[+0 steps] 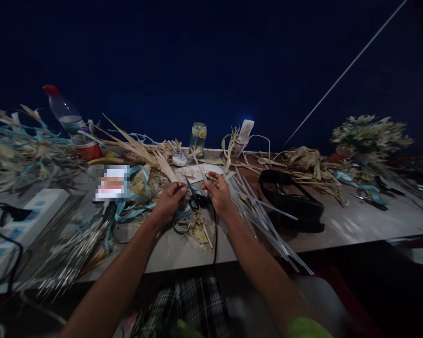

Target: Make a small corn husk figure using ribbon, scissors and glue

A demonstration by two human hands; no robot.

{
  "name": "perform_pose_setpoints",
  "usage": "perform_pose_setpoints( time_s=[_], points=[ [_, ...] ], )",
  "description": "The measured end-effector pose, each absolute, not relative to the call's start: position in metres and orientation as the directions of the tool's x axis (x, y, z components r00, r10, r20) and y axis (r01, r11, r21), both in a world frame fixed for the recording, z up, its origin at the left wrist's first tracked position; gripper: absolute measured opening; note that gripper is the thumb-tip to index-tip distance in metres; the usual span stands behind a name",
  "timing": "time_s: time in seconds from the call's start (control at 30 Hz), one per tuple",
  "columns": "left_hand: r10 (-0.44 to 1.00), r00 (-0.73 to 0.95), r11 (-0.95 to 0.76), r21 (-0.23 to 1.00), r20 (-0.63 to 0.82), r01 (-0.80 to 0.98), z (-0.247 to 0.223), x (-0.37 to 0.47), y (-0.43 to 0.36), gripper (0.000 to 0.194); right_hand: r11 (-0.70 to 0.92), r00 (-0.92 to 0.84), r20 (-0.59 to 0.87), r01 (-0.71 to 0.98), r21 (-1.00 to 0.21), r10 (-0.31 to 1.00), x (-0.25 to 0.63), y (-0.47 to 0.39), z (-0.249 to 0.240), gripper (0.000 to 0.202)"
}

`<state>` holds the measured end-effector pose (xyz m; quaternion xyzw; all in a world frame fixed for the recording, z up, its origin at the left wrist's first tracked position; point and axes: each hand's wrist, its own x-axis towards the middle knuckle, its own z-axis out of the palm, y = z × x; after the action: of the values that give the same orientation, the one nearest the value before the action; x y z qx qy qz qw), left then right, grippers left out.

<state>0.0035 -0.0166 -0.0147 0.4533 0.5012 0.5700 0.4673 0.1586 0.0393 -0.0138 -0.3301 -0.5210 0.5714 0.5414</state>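
Observation:
My left hand (169,201) is closed in a pinch over the middle of the table; whatever sits between its fingertips is too small to make out. Close by on the right, my right hand (217,191) grips a thin pale strip (199,166) that sticks up and away from its fingers. Dark-handled scissors (194,199) lie between the two hands, blades pointing away. Beneath them are scattered husk scraps (197,232) and a loop of blue ribbon (182,222). A white sheet with bits on it (192,174) lies just beyond.
Clear plastic tubes (264,220) and a black strapped object (291,199) lie to the right. Left are metal wires (81,249), a power strip (31,225) and a tilted bottle (65,110). Dried husks (141,145), a jar (198,137) and husk flowers (370,134) stand along the back.

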Motion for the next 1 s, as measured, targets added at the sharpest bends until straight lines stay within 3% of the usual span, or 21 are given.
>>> perform_pose_setpoints(
  time_s=[0.3, 0.43, 0.53, 0.67, 0.87, 1.0],
  points=[
    [0.979, -0.195, -0.087, 0.984, 0.056, -0.155, -0.008, 0.006, -0.017, 0.029, 0.111, -0.398, 0.139, -0.092, -0.99, 0.907, 0.145, 0.022, -0.014, 0.05],
    [0.953, -0.293, -0.112, 0.985, 0.07, -0.128, -0.009, 0.005, -0.017, 0.024, 0.199, -0.426, 0.185, -0.013, -0.98, 0.886, 0.143, 0.019, -0.014, 0.038],
    [0.957, -0.281, -0.112, 0.986, 0.074, -0.121, -0.013, 0.003, -0.016, 0.024, 0.238, -0.409, 0.221, -0.012, -0.971, 0.885, 0.145, 0.02, -0.015, 0.031],
    [0.973, -0.219, -0.102, 0.987, 0.072, -0.127, -0.014, 0.003, -0.015, 0.025, 0.166, -0.435, 0.182, -0.073, -0.983, 0.882, 0.146, 0.023, -0.017, 0.031],
    [0.96, -0.275, -0.083, 0.991, 0.051, -0.103, -0.007, 0.002, -0.018, 0.025, 0.214, -0.301, 0.232, -0.092, -0.973, 0.925, 0.151, 0.029, -0.014, 0.03],
    [0.931, -0.356, -0.127, 0.987, 0.085, -0.098, -0.002, -0.002, -0.02, 0.028, 0.373, -0.146, 0.351, 0.16, -0.914, 0.925, 0.161, 0.036, -0.014, 0.028]
  ],
)
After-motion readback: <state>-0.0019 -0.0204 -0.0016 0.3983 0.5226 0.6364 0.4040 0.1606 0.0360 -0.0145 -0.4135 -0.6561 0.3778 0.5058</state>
